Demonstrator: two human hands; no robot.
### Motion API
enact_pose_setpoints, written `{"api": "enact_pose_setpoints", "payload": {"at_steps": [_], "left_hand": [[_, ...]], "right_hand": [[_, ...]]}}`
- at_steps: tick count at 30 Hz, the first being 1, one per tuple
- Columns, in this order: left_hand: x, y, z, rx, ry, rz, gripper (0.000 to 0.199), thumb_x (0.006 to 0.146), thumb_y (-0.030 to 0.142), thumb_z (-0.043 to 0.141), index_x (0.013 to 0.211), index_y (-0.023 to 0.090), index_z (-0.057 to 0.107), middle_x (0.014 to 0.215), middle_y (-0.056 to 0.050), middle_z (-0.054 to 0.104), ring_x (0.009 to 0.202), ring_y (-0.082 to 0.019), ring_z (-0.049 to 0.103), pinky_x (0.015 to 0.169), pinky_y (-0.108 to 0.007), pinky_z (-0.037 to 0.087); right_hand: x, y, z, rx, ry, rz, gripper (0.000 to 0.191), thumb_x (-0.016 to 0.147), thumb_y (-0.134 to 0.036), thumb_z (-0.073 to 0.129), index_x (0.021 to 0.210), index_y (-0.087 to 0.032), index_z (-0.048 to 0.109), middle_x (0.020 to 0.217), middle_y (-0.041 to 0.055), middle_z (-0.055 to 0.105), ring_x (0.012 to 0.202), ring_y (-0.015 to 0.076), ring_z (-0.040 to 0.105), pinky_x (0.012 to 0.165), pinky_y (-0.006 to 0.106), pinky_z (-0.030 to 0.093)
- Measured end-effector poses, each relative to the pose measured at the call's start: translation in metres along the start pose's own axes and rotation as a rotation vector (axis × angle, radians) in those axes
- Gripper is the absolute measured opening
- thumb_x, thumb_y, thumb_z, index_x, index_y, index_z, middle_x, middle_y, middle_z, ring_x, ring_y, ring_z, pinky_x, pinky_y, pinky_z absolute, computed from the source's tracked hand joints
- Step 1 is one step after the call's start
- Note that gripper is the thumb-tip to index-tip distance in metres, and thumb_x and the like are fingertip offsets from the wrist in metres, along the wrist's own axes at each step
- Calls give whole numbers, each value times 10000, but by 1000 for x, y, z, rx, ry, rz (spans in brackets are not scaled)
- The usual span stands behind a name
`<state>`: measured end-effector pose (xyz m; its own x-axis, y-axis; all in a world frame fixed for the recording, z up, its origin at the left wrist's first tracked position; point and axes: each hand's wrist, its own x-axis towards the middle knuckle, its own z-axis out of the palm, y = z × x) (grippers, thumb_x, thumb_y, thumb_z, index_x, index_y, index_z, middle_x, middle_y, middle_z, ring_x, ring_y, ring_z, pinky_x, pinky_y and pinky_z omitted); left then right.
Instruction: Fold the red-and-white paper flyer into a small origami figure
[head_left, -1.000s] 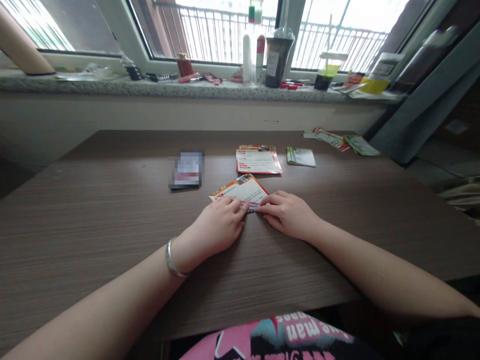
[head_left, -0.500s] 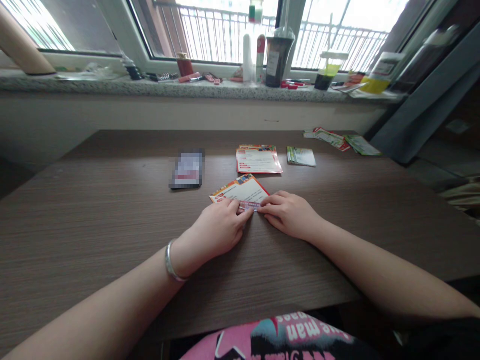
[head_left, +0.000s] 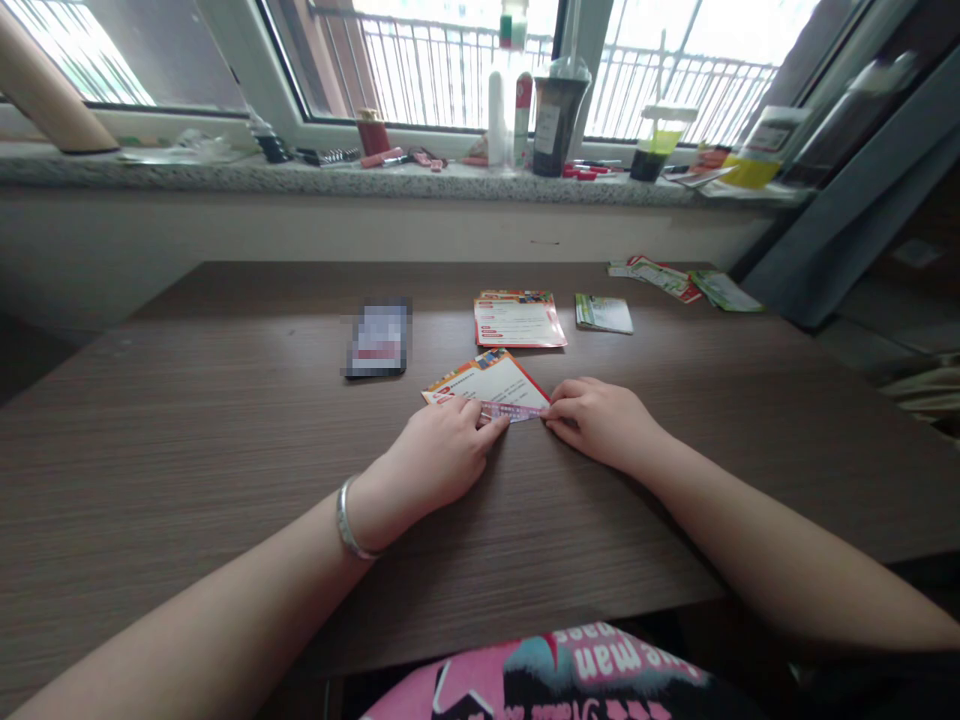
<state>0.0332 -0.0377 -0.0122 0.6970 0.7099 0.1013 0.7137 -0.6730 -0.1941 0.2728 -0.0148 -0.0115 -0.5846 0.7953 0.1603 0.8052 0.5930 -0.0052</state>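
Note:
A printed paper leaflet (head_left: pixel 501 383) with an orange-red border lies on the desk, folded so that it has a peak at the far side. A narrow purple-pink strip (head_left: pixel 517 410) of it is turned up along the near edge. My left hand (head_left: pixel 448 440), with a silver bangle at the wrist, is closed over the left part of this fold, fingers pressed on the paper. At the right end of the strip, my right hand (head_left: pixel 600 418) pinches the corner, fingertips together. The left end of the fold is hidden beneath my left hand.
Behind the leaflet lies a stack of similar leaflets (head_left: pixel 519 322), with a smaller card stack (head_left: pixel 604 314) to its right. A blurred-out phone-like item (head_left: pixel 377 340) is at the left. More colourful papers (head_left: pixel 664 277) lie far right. Bottles and cups line the windowsill (head_left: pixel 442 182).
My right hand has slid to the right along the folded strip to its end, uncovering more of the purple-pink part. My left hand stays pressed in place on the leaflet.

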Motion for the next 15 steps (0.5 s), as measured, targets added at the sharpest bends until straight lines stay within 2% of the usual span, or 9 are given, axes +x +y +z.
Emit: {"api": "enact_pose_setpoints", "payload": {"at_steps": [5, 10, 15], "left_hand": [[-1, -1, 2, 20, -4, 20, 421, 893, 188, 488, 1307, 201, 564, 1123, -137, 645, 1000, -285, 619, 822, -412, 521], [-1, -3, 4, 35, 1, 17, 384, 943, 182, 423, 1293, 230, 574, 1116, -128, 649, 982, -271, 629, 803, -404, 526], [-3, -4, 5, 39, 5, 26, 393, 926, 165, 448, 1295, 219, 572, 1112, -128, 648, 992, -267, 624, 828, -400, 522]], "right_hand": [[-2, 9, -2, -16, -59, 88, 203, 902, -348, 561, 907, -297, 757, 981, -4, 703, 773, 150, 646, 585, 261, 399], [-3, 16, -7, 31, -121, 114, 188, 891, -329, 576, 892, -290, 759, 983, -9, 702, 814, 149, 651, 614, 250, 407], [-5, 20, -10, 47, -106, 121, 180, 891, -306, 568, 872, -278, 745, 975, -13, 708, 825, 155, 652, 620, 250, 412]]}}
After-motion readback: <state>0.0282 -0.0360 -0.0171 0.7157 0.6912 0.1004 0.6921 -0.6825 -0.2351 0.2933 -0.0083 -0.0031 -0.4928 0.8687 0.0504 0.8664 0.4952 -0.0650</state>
